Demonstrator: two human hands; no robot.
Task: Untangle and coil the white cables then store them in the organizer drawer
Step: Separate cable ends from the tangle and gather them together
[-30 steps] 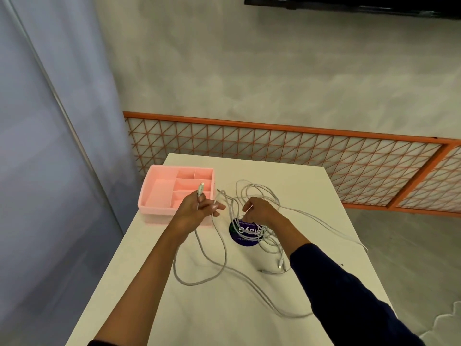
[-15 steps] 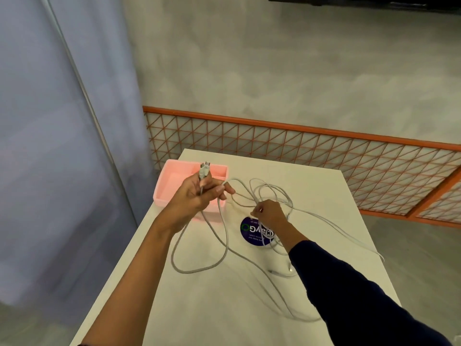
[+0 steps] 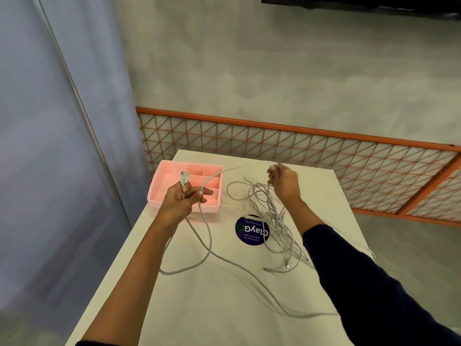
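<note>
partly blurred right hand (image 3: 285, 186) grips white cables (image 3: 274, 222); left hand (image 3: 180, 201) holds connector (image 3: 184, 177).

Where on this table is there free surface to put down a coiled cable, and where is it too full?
Bare: the near part of the white table, between the left forearm and the long trailing strand; also the far right corner beyond the right hand. Crowded: the tangled white cables beside the round dark blue sticker.
</note>
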